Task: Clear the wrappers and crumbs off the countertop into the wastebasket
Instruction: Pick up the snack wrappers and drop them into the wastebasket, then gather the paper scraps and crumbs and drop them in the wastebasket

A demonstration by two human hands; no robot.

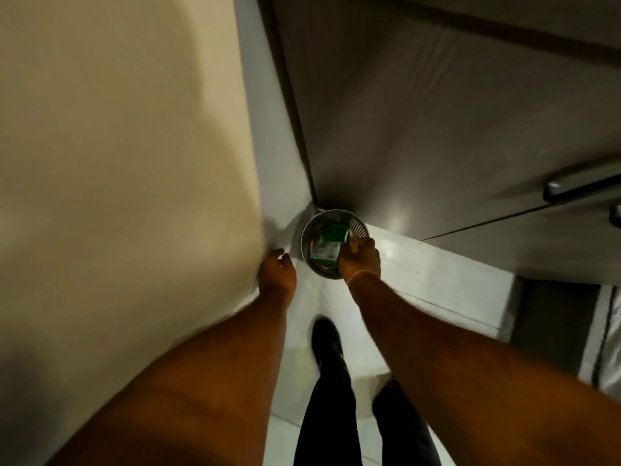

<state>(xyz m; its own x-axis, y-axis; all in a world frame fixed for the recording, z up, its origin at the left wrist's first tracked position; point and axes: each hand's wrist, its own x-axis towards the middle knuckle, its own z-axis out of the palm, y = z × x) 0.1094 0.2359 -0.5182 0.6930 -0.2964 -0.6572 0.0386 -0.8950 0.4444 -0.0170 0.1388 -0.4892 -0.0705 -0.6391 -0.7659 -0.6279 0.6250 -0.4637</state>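
Note:
A small round grey wastebasket (314,227) with a slotted rim stands on the white floor in the corner, below me. Green and white wrappers (325,252) lie inside it. My right hand (361,264) reaches over the basket's near right rim, fingers curled around a small orange-brown scrap (354,246) and touching the wrappers. My left hand (277,274) hangs to the left of the basket with loosely curled fingers and nothing in it. The countertop is not in view.
A beige wall (117,163) fills the left side. Grey cabinet doors (437,129) with a metal handle (578,188) stand behind and to the right of the basket. My dark trouser legs and a black shoe (326,334) are on the white tiled floor (437,280).

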